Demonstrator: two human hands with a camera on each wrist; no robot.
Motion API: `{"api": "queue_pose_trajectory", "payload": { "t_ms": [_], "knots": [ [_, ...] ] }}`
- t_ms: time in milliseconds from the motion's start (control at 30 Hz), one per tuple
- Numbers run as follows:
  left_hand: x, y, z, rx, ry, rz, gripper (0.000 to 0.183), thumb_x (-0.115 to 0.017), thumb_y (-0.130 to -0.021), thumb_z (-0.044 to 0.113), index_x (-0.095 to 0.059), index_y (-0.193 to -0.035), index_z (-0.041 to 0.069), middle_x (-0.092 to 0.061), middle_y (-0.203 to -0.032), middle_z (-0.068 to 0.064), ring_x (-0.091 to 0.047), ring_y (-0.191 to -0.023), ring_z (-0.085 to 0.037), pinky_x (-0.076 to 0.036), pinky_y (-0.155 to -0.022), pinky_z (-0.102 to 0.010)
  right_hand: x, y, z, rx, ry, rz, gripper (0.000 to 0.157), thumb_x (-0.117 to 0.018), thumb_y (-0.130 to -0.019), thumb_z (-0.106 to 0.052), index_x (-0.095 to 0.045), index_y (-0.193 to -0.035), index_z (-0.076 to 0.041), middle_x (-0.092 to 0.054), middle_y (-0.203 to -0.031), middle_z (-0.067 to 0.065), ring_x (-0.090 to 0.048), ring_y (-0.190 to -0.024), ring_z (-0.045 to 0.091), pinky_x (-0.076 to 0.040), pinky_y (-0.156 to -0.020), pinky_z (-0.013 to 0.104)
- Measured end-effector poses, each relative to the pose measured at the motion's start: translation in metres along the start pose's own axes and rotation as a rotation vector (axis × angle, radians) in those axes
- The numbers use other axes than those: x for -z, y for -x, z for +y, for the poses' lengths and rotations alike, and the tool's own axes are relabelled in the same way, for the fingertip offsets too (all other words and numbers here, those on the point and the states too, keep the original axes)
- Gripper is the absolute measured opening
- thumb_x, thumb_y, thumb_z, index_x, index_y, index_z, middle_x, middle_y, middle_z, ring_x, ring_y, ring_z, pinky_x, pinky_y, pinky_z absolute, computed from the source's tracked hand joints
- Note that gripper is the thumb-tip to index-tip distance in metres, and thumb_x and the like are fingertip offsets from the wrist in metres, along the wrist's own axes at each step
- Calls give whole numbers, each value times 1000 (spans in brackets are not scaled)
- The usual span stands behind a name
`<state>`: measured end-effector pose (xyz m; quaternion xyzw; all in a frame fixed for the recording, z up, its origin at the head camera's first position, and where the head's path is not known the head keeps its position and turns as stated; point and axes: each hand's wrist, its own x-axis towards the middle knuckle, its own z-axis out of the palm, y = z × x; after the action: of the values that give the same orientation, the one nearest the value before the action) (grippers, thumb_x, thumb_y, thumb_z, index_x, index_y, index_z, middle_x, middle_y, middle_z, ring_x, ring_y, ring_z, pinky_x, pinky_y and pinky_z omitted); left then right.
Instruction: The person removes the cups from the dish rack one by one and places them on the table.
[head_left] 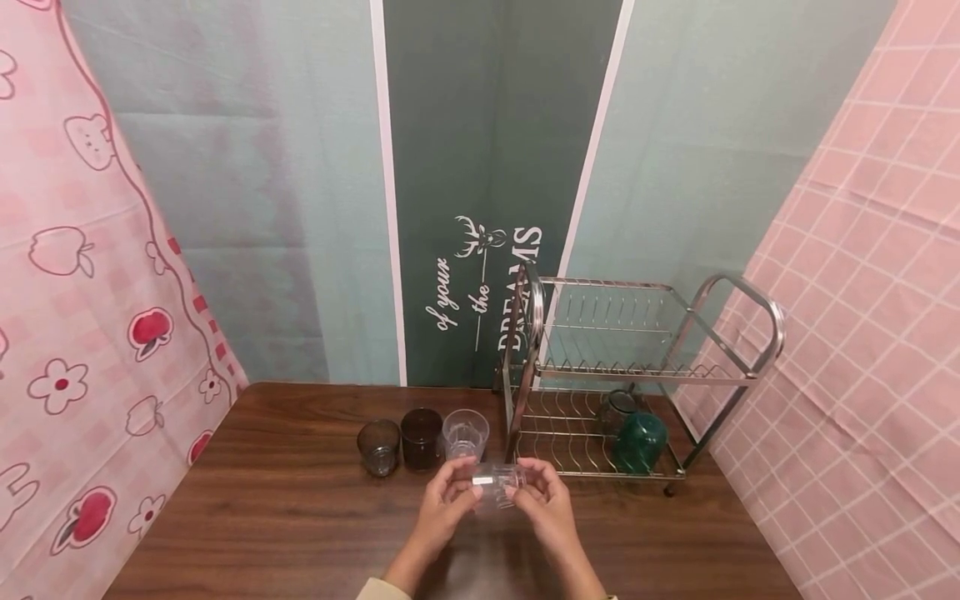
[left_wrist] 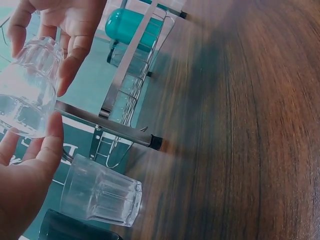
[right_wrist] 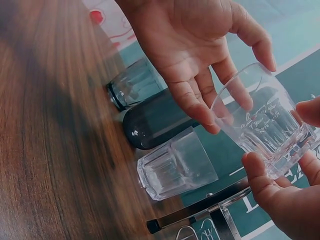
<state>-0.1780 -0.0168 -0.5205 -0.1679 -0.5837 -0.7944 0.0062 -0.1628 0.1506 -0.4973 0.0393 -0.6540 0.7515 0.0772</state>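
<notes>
A clear drinking glass (head_left: pixel 497 480) lies on its side in the air between both hands, above the tabletop. My left hand (head_left: pixel 447 502) holds it around the rim end, thumb and fingers on opposite sides. At the narrower base end, the fingertips and thumb of my right hand (head_left: pixel 547 505) pinch the glass. White lettering shows through its faceted wall in the right wrist view. Just beyond the hands, another clear glass (head_left: pixel 465 432) stands upright, beside a dark brown glass (head_left: pixel 422 439) and a smoky grey glass (head_left: pixel 378 448) in a row.
A two-tier metal dish rack (head_left: pixel 600 475) stands at the right on the wooden table (head_left: pixel 300 517). Its lower tier holds an upturned teal glass (head_left: pixel 640 443) and a greyish glass (head_left: pixel 617 412). Behind hangs a green curtain (head_left: pixel 495 125), with pink cloths at both sides.
</notes>
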Motion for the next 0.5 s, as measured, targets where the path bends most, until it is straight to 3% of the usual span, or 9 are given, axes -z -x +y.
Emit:
{"api": "queue_pose_trajectory", "payload": {
  "t_ms": [367, 500],
  "knots": [
    [1, 0, -1, -151, -53, 65, 41, -61, -75, -13, -50, -115, -13, -51, -104, -28, -54, -85, -24, -51, -66, -29, 3, -1, -3, -9, 4, -52, 42, -59, -82, 7, -43, -121, 13, -55, -108, 23, -60, -90, 22, -49, -72, 28],
    [2, 1, -1, -165, -65, 75, 42, -62, -75, -13, -51, -115, -12, -51, -104, -30, -55, -86, -22, -51, -68, -29, 5, -1, -3, 12, 87, -64, 40, -61, -82, 5, -47, -120, 9, -56, -109, 23, -59, -93, 27, -49, -74, 29]
  ]
}}
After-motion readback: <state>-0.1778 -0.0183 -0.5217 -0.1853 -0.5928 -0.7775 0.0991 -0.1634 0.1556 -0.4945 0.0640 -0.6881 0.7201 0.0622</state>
